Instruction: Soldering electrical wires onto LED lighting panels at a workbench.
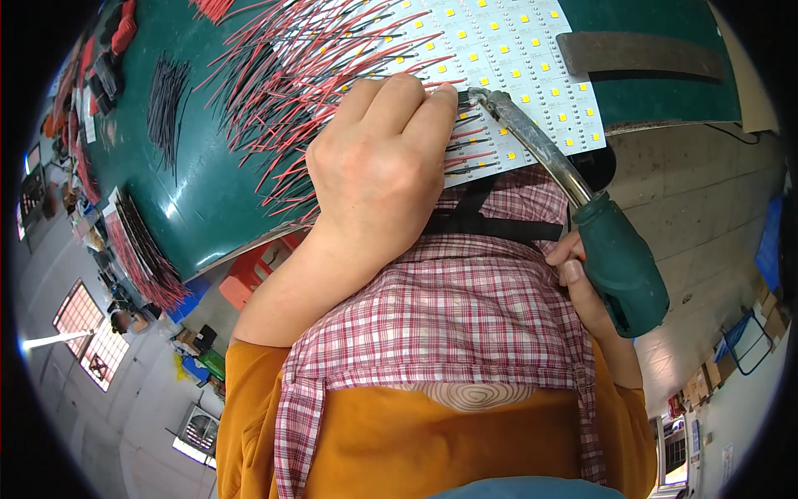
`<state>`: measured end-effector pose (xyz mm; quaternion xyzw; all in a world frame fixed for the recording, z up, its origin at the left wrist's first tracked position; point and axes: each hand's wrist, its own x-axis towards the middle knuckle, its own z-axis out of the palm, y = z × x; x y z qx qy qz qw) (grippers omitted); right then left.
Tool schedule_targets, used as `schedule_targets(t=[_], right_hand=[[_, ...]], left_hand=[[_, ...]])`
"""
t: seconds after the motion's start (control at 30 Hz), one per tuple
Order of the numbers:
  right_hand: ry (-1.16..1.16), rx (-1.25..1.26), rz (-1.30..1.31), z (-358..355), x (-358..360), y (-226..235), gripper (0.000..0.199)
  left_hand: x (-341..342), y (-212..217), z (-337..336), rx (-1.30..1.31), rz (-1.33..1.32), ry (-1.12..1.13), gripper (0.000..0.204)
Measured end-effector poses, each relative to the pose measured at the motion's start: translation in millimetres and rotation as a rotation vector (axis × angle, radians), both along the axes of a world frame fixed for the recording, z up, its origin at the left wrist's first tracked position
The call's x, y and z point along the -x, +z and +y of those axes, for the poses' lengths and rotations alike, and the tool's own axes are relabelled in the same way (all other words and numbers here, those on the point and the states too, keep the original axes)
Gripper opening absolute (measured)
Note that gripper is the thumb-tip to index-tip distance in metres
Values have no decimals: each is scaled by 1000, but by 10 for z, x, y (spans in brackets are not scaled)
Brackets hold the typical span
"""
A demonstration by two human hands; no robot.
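My left hand (378,154) is closed over the lower edge of a white circuit board panel (540,96) dotted with small yellow squares. Its fingertips are mostly hidden, and a short dark wire end (464,100) shows beside them. Red and black wires (274,91) fan out to the left from under that hand and over the board. My right hand (572,262) is wrapped round a soldering iron (622,262) with a green handle, which covers most of the fingers. The iron's tip meets the board right beside my left fingertips.
A flat grey metal strip (644,56) lies across the panel's right edge on the green table (199,216). Dark wires (169,104) lie bunched at the left, with another red and black bundle (141,254) at the table's left edge. A red stool (243,279) stands below.
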<state>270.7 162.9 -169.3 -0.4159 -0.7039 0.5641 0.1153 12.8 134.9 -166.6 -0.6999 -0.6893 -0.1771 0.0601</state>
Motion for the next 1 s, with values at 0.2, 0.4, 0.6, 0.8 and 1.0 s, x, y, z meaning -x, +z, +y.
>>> schedule_targets(t=[0.2,0.4,0.6,0.8,1.0], right_hand=[[-151,265,156,-20,-11,43,8],[-114,262,203,31,10,19,8],[40,137,302,73,47,-54,33],[86,85,185,65,117,-56,18],[-129,191,94,39,191,26,7]], left_hand=[[-50,63,9,40,-39,39,26],[-37,52,-3,42,-15,25,20],[108,49,70,-25,-78,28,21],[155,-30,70,-22,-25,22,21],[166,-8,54,-15,-10,14,21]])
